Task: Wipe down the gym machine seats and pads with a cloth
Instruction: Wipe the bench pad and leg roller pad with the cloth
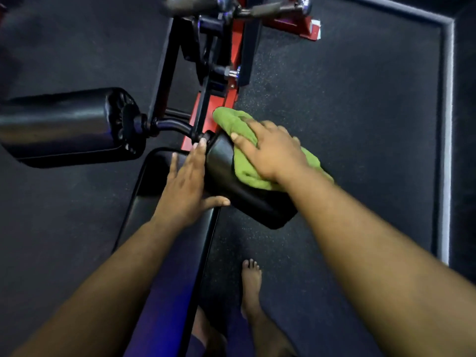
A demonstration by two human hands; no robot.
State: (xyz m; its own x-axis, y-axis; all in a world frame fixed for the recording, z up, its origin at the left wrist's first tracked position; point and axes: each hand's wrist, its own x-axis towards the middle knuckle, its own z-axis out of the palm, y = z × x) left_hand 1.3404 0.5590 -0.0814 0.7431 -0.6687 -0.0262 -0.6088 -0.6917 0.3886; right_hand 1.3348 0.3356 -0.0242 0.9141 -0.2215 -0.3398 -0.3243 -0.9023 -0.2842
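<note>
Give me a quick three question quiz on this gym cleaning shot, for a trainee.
1. True or false: the green cloth lies under the right hand.
2. Which does the cloth press on? A) right roller pad B) left roller pad C) bench seat
3. What does the left hand do?

Key: 1 true. 2 A. 3 It steadies the right roller pad's inner end, fingers flat.

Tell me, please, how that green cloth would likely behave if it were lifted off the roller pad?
The green cloth is bunched in soft folds under the right hand, so it would probably flop and drape. It looks like light terry and should grip the glossy roller pad, steadied by the left hand, rather than slide.
</note>
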